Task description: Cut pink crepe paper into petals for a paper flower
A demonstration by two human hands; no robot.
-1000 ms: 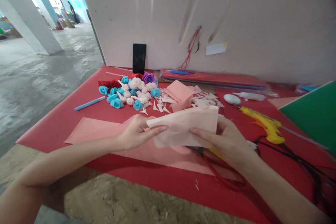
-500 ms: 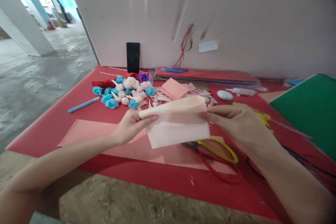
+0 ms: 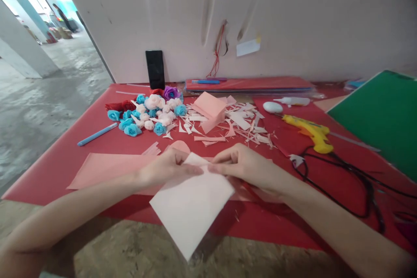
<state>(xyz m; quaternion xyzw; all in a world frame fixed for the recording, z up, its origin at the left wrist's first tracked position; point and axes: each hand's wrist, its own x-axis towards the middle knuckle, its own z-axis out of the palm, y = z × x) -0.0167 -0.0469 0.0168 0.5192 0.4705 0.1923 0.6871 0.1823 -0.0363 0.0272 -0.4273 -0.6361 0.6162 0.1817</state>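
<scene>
Paper, a folded pale pink sheet (image 3: 192,204), hangs between both hands at the near edge of the red table (image 3: 58,160), its long axis running from the pinched top corner down toward the viewer, so that the lowest corner points past the table edge over the rough floor. Left hand (image 3: 166,167) pinches the top corner from the left with fingers closed onto it, and right hand (image 3: 241,167) meets it from the right, fingertips closed on the same corner, the two hands touching or nearly so. How many layers the sheet has is hard to tell, and its upper edge is covered by the fingers. Under the hands lies a larger pink sheet (image 3: 104,169), partly hidden by the left forearm; a red loop just beside the right wrist is mostly covered and cannot be identified. Farther back sit a cluster of small paper roses (image 3: 146,113) in blue, white, red and purple, a litter of pink scraps (image 3: 228,124), a blue pen (image 3: 97,134) at the left, a yellow glue gun (image 3: 309,131) with its black cord (image 3: 342,173) trailing right, a white glue bottle (image 3: 293,101), a green board (image 3: 381,117) cut off at the right edge, and a dark phone (image 3: 154,69) leaning on the wall.
</scene>
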